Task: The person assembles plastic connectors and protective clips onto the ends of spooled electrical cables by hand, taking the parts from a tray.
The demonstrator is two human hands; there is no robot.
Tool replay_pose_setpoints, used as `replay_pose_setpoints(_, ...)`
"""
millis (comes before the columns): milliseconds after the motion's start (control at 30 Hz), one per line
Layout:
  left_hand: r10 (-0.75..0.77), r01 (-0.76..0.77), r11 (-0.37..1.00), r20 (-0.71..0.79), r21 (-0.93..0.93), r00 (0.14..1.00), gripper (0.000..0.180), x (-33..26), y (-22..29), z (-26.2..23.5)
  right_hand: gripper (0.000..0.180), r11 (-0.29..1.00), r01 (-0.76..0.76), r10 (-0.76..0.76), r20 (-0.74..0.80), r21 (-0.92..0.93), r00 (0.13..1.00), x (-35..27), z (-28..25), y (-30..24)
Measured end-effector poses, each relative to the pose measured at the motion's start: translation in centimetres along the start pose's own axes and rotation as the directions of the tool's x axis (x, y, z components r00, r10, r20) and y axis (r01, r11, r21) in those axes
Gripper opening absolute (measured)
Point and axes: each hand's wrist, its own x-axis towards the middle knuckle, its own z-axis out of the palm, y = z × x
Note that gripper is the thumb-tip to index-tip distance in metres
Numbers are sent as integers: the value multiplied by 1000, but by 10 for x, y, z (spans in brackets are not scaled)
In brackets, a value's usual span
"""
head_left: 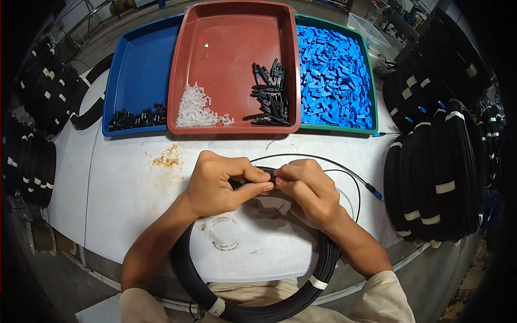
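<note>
A large coil of black cable (186, 264) lies toward me, its near side over my lap and its far side under my hands. At that far side my left hand (223, 183) is closed, thumb and forefinger pinching the black cable. Right against it, my right hand (309, 191) is also closed in a pinch, the fingertips of both hands nearly touching. Whether a small part sits between the fingertips is hidden. One loose cable end arcs out to the right and ends in a blue-tipped connector (373, 190). White tape bands (318, 282) wrap the coil.
Beyond my hands, a red tray (231, 43) holds small clear pieces and black connector parts. A blue tray (145, 54) with black parts and a green tray (371, 97) of blue connectors flank it. Stacked cable coils (436, 177) stand on both sides of the white table (118, 188).
</note>
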Motion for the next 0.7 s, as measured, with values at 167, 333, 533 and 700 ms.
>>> replay_pose_setpoints(167, 4, -3, 997, 22, -79, 1000, 9, 1, -2, 2, 22, 997, 53, -52, 16, -63, 999, 1, -2, -6)
replay_pose_setpoints(333, 464, -535, 726, 267, 433, 845, 12, 4, 0, -2, 27, 948, -267, 254, 93, 174, 963, -1, 0, 1)
replay_pose_setpoints(533, 83, -84, 993, 20, 84, 996, 7, -2, -4, 1, 24, 991, -99, 96, 27, 92, 995, 0, 0, 2)
replay_pose_setpoints(700, -360, 396, 862, 167, -317, 918, 11, 3, 4, -3, 24, 984, 134, -136, -3, -117, 991, -1, 1, 0)
